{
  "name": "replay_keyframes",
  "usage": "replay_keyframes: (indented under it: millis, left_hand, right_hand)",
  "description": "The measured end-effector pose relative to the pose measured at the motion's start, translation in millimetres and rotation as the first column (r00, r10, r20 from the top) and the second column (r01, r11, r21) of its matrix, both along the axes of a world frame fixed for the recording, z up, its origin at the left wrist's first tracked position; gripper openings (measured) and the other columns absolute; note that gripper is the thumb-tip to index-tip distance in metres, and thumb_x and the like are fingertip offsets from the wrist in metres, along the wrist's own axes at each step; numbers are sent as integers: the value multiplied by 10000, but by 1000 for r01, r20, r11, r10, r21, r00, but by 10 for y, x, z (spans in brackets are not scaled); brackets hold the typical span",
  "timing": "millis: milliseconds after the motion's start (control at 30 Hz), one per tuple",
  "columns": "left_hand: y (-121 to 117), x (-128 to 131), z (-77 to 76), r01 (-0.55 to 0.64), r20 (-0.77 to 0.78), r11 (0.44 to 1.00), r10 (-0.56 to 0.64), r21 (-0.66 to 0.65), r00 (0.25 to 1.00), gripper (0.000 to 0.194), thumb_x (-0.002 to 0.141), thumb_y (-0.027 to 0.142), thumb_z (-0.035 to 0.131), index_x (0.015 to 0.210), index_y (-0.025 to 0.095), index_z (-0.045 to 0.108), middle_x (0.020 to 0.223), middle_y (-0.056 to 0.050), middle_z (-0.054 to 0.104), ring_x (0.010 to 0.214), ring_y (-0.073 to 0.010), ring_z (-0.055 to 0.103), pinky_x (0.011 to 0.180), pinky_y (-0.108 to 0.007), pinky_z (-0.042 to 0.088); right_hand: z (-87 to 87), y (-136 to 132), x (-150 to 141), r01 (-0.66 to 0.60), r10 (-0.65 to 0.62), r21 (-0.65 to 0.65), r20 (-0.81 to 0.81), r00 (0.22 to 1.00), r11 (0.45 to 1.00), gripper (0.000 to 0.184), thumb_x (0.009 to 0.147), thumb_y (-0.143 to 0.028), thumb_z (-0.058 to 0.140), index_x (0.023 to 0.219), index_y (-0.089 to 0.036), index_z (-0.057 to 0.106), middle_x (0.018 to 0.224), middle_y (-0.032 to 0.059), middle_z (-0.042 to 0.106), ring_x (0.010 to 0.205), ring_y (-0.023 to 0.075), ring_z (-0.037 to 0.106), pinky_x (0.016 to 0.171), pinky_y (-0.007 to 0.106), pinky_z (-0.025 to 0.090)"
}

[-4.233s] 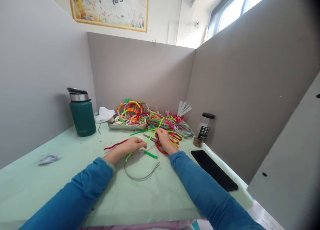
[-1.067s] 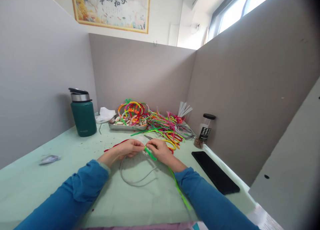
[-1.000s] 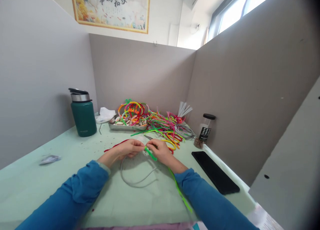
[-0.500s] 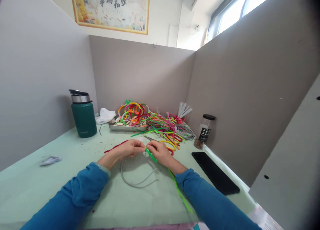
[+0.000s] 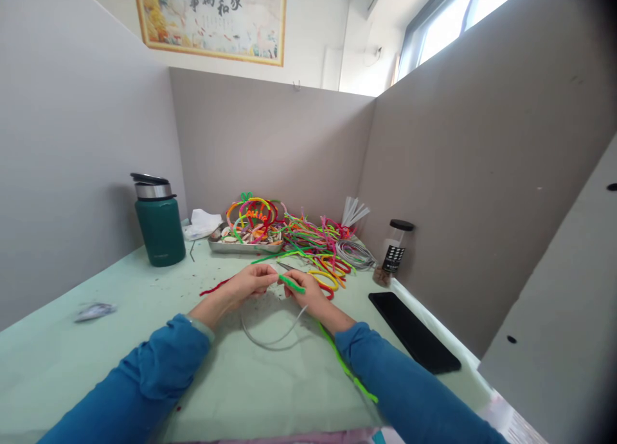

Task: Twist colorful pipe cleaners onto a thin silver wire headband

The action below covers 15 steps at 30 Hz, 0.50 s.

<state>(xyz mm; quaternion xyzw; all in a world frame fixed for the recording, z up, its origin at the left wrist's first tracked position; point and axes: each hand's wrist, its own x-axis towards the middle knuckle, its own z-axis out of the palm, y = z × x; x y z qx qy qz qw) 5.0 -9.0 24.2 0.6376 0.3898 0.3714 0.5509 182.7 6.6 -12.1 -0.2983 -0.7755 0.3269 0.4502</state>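
Note:
My left hand (image 5: 253, 281) and my right hand (image 5: 311, 295) meet fingertip to fingertip above the table, both pinched closed. Between the right thumb and fingers lies a short bright green pipe cleaner (image 5: 292, 284), one end reaching the left fingertips. From behind my left fingers a thin grey wire (image 5: 272, 348) hangs in a curve, its other end near my right wrist. What exactly the left fingertips pinch is partly hidden. A yellow-green pipe cleaner (image 5: 348, 369) lies under my right forearm. By my left wrist is a red pipe cleaner (image 5: 214, 288).
Beyond the hands are scissors (image 5: 324, 281) with yellow handles, a metal tray (image 5: 245, 247) with small pieces, heaped pipe cleaners (image 5: 313, 235) and a grey wire coil (image 5: 355, 254). A green bottle (image 5: 160, 229) stands left; a clear jar (image 5: 393, 254) and black slab (image 5: 414, 331) are right.
The green pipe cleaner has swung up, from slanting down beneath the right fingers to lying across them. The grey wire's curve has shifted slightly right and up with the hands.

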Motion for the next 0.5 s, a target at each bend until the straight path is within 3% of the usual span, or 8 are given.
replay_keyframes:
  millis: [267,500]
  left_hand:
    - [34,50,-36,-149,1,987,149,55,989,311,665,423,622,730,145,499,502,71,379,388,-15,237,375,-184,148]
    - [9,58,-6,-83,-3,996,83,25,997,360,668,460,599,813,135,540,586,37,479,381,-7,255,370,-182,119]
  right_hand:
    - [-25,-4,-75,-43,26,-247,-70,997,968,291,784,-407,502,760,-138,610,515,-20,502,420,61,384,410,186,283]
    - [16,-67,-97,-46,26,-287,-72,997,957,298,775,-407,509,684,-138,599,521,-13,512,406,61,406,395,192,306]
